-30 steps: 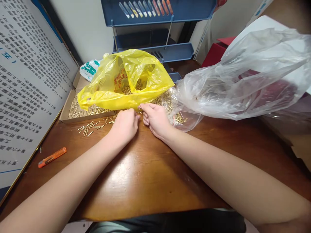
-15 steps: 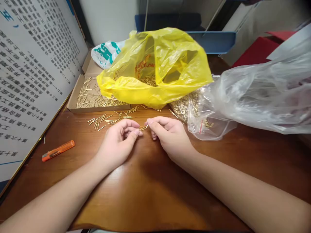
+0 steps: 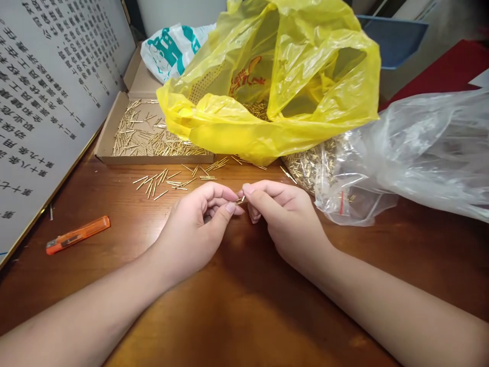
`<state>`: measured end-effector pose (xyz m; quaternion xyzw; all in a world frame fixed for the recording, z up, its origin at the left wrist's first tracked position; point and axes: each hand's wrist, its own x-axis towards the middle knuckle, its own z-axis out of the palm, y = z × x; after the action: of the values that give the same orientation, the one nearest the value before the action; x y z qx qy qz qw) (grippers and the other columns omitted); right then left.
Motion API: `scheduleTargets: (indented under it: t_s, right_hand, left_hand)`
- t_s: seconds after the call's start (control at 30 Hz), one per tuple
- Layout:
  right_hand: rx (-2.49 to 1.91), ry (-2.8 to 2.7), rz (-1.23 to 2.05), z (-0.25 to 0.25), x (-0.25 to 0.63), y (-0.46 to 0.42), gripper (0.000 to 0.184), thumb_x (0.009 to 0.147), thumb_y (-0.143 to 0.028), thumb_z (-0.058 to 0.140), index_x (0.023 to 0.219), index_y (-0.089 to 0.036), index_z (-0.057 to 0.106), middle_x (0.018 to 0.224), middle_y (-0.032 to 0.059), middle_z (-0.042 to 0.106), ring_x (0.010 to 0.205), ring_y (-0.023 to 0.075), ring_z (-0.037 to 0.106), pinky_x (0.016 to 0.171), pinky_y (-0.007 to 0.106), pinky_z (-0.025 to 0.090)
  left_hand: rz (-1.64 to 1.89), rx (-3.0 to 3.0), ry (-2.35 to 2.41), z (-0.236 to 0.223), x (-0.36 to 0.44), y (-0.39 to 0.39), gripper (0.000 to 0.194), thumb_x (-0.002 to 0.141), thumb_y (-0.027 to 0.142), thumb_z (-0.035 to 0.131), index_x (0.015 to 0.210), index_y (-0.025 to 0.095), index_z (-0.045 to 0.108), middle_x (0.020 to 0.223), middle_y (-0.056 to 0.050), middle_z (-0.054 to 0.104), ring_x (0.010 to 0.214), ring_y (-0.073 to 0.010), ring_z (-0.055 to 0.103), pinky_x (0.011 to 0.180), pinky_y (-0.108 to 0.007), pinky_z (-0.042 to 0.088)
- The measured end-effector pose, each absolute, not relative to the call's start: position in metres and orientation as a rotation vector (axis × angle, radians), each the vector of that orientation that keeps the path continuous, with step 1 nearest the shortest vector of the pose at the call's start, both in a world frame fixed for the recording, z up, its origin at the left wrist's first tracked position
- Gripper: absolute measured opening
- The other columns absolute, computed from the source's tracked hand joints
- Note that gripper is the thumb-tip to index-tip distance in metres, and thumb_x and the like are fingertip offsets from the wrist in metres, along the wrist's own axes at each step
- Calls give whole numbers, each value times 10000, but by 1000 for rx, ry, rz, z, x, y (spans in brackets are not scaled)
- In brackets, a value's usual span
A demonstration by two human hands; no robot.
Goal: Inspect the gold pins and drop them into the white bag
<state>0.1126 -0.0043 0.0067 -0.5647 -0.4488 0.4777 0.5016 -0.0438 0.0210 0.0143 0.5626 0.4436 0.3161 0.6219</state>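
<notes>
My left hand [image 3: 206,216] is closed in a pinch over the wood table. Between its thumb and forefinger a thin brass-coloured pin [image 3: 239,201] pokes out to the right. My right hand [image 3: 284,211] meets it from the other side, pinching a short brass-coloured piece [image 3: 243,198] close to the pin's end. Fingertips cover part of both, and I cannot tell whether the two pieces are joined. Loose pins [image 3: 155,183] lie on the table just beyond my left hand.
A shallow cardboard box [image 3: 153,159] of pins stands at the back left. Behind my hands sits an open yellow plastic bag [image 3: 237,132] with brass-coloured parts inside. To the right is a clear bag [image 3: 420,158] by more small parts [image 3: 311,165]. An orange utility knife [image 3: 78,234] lies left.
The view has shifted and come closer, so the bags and box look larger. My fingertips are slightly nearer to each other, with both pinches kept.
</notes>
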Motion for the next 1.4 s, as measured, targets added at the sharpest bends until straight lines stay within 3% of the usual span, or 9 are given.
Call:
scheduleTargets:
  t_s: [0.23, 0.57, 1.03, 1.4]
  right_hand:
    - [-1342, -1103, 1142, 7, 114, -5, 351, 855, -348, 684, 554, -197, 582, 545, -20, 507, 553, 106, 458, 582, 243, 437]
    - [-1363, -1204, 1082, 3, 118, -5, 280, 851, -367, 703, 633, -192, 677, 566, -9, 567, 549, 114, 490, 571, 248, 441]
    - [-1373, -1316, 1051, 3, 123, -4, 218, 822, -353, 710, 686, -184, 726, 551, -4, 592, 521, 113, 494, 512, 248, 392]
    - [-1403, -1372, 1008, 4, 125, -5, 197, 812, -323, 700, 681, -182, 742, 553, 2, 621, 513, 113, 496, 491, 253, 354]
  left_hand:
    - [732, 1271, 1042, 17, -43, 22, 18, 892, 161, 643, 901, 173, 633, 881, -41, 767, 905, -167, 757, 823, -251, 566]
    - [796, 1233, 1094, 19, -42, 25, 56, 858, 132, 651, 831, 171, 621, 727, 13, 696, 713, -110, 679, 663, -195, 500]
    - [816, 1191, 1130, 16, -44, 24, 66, 881, 116, 619, 884, 177, 595, 753, -20, 758, 856, -164, 760, 775, -244, 533]
    - [809, 1229, 1147, 15, -44, 23, 80, 852, 121, 643, 879, 181, 597, 734, 4, 745, 749, -139, 710, 702, -235, 489]
